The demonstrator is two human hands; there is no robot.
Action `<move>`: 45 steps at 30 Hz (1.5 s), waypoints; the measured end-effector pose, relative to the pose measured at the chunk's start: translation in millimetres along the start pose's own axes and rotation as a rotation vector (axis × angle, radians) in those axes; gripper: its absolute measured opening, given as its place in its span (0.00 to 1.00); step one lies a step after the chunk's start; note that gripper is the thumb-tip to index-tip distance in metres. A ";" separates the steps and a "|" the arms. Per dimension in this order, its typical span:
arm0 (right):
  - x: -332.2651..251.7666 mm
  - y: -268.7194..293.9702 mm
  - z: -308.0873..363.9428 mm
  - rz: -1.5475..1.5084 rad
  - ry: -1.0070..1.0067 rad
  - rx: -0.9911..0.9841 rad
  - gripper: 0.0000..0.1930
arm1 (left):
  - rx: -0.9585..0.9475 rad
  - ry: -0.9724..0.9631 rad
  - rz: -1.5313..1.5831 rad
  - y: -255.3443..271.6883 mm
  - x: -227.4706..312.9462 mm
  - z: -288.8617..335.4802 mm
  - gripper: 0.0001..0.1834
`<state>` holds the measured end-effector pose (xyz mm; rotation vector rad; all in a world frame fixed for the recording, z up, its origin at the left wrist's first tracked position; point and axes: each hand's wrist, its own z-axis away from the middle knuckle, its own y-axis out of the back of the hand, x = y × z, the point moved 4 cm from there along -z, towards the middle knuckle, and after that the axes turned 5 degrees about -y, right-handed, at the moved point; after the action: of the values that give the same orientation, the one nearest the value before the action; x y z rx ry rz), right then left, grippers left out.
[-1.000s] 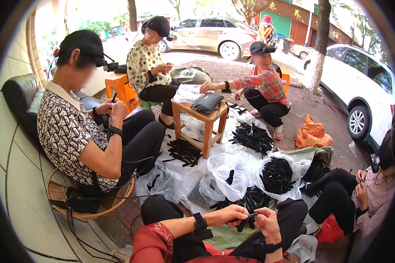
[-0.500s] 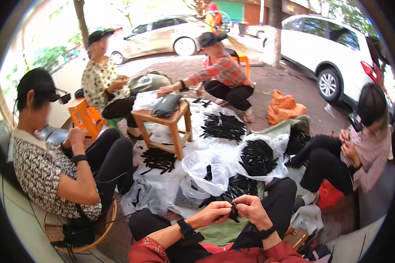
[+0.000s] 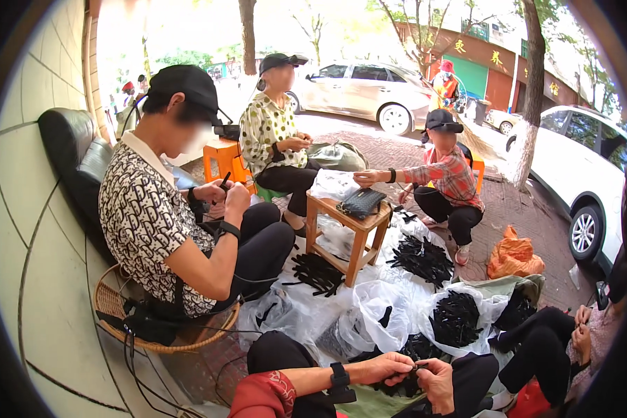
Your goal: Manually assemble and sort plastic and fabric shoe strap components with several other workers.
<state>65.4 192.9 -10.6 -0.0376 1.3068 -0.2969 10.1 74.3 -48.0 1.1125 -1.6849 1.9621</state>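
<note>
Over my lap, my left hand and my right hand meet, fingertips pinched together. Between them is a small black piece, too small to make out fully; both hands appear to grip it. Just beyond my hands, black strips lie heaped on plastic sheeting. A white plastic bag stands open behind them, with a black strip against its side. Farther right, another pile of black strips rests on white plastic.
A wooden stool holding a black pouch stands mid-scene. At left, a person sits over a wicker basket, holding a thin black piece. More people sit or squat around the sheet. An orange bag lies at right; cars are parked behind.
My view has turned to the left, so the scene sits farther right in the picture. My hands remain pinched together over my lap.
</note>
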 end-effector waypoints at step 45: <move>-4.1 -6.9 -9.6 0.313 0.137 -0.230 0.12 | 0.171 0.051 -0.549 3.2 19.9 15.1 0.12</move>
<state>53.9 188.5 -7.9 -0.0068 1.4547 0.1210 0.2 54.6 -35.7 1.3906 -1.0452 1.7711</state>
